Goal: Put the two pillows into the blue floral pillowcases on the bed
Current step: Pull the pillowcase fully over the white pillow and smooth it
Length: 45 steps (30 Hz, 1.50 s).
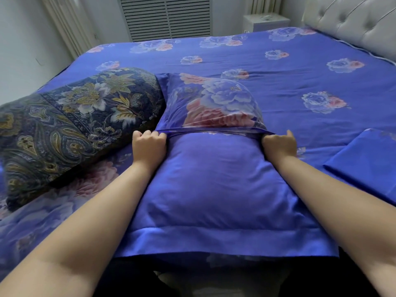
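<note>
You're gripping with both hands: left hand is curling its fingers round the flap at its left end, right hand is pinching the same flap at its right end, thumb sticking up. Both are clamping on cloth, not on the pillow itself.

The flap is stretching taut between your hands, running across the middle of the case. The case is lying flat on the bed right in front of you, plain blue side up nearer you, floral part beyond the flap. It's bulging, so one pillow is probably sitting inside already; can't tell how far the far end is tucked.

Risks, judging from here: pulling unevenly is likely to skew the flap and leave a corner of the pillow poking out. Tugging too hard on thin cloth could strain the seam at either end. The near edge is hanging over the bed's side, so dragging toward you could slide the lot off.

Second pillow, dark paisley, is lying just left of your left hand, touching the case. Spare case is lying folded at right, apart from your right hand.
</note>
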Tool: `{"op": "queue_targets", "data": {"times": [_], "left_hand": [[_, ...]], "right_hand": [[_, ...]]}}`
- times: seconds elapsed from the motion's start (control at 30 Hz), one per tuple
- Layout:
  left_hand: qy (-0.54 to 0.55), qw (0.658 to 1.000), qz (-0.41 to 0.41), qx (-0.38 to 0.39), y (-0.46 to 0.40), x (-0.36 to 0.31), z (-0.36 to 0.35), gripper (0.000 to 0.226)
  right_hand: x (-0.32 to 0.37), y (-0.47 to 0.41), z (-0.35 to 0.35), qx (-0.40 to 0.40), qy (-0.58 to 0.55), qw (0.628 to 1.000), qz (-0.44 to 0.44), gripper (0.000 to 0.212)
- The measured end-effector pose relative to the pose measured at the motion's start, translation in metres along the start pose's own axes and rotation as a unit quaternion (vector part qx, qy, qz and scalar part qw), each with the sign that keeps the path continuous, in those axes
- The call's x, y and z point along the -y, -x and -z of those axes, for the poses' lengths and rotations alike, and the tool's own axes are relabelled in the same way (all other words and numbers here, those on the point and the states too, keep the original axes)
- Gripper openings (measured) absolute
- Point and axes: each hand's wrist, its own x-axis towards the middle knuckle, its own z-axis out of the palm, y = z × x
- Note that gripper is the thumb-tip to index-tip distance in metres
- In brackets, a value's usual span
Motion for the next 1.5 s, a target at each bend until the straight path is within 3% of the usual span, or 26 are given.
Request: {"op": "queue_targets", "data": {"times": [0.1,0.17,0.2,0.27,0.3,0.33,0.43,0.57,0.6,0.67,0.73,0.93,1.13,1.3,1.5], "left_hand": [[-0.026,0.994,-0.004,-0.106,0.0,0.008,-0.005,0.012],[0.073,0.988,0.093,-0.104,-0.003,0.003,-0.006,0.018],[0.172,0.968,0.178,-0.045,-0.005,0.0,-0.003,0.021],[0.36,0.863,0.333,0.125,-0.011,0.002,0.0,0.031],[0.404,0.814,0.364,0.203,-0.013,0.004,0.0,0.032],[0.401,0.805,0.362,0.245,-0.012,0.005,-0.001,0.029],[0.319,0.862,0.326,0.221,-0.007,0.0,-0.001,0.017],[0.342,0.856,0.343,0.184,-0.003,-0.004,0.012,0.018],[0.348,0.855,0.339,0.181,-0.003,-0.001,0.014,0.016],[0.356,0.863,0.309,0.179,-0.004,0.01,0.018,0.009],[0.386,0.869,0.254,0.176,-0.01,0.017,0.029,0.01],[0.333,0.932,0.137,0.032,-0.049,0.021,0.072,0.016],[0.397,0.906,0.147,0.03,-0.038,0.023,0.077,0.012],[0.419,0.895,0.152,0.026,-0.029,0.018,0.084,0.012],[0.375,0.921,0.105,-0.028,-0.007,0.014,0.101,0.011]], "right_hand": [[0.006,-0.001,0.005,0.004,0.044,0.999,0.01,0.023],[0.007,0.001,0.006,-0.003,0.068,0.998,0.019,0.027],[0.006,0.006,0.007,-0.016,0.087,0.996,0.027,0.026],[0.006,0.015,0.008,-0.059,0.106,0.992,0.043,0.029],[0.006,0.019,0.009,-0.079,0.105,0.99,0.05,0.034],[0.008,0.023,0.011,-0.098,0.1,0.989,0.053,0.04],[0.025,0.026,0.035,-0.091,0.058,0.992,0.059,0.036],[0.074,0.029,0.081,-0.015,-0.031,0.995,0.089,0.043],[0.09,0.033,0.088,0.017,-0.081,0.99,0.114,0.05],[0.12,0.038,0.096,0.153,-0.143,0.964,0.162,0.068],[0.139,0.037,0.092,0.25,-0.141,0.941,0.182,0.07],[0.176,0.003,0.075,0.257,-0.137,0.935,0.2,0.056],[0.18,-0.042,0.046,0.271,-0.149,0.941,0.139,0.057],[0.184,-0.043,0.039,0.182,-0.173,0.963,0.095,0.054],[0.172,-0.049,0.036,0.219,-0.141,0.965,0.009,0.067]]}}
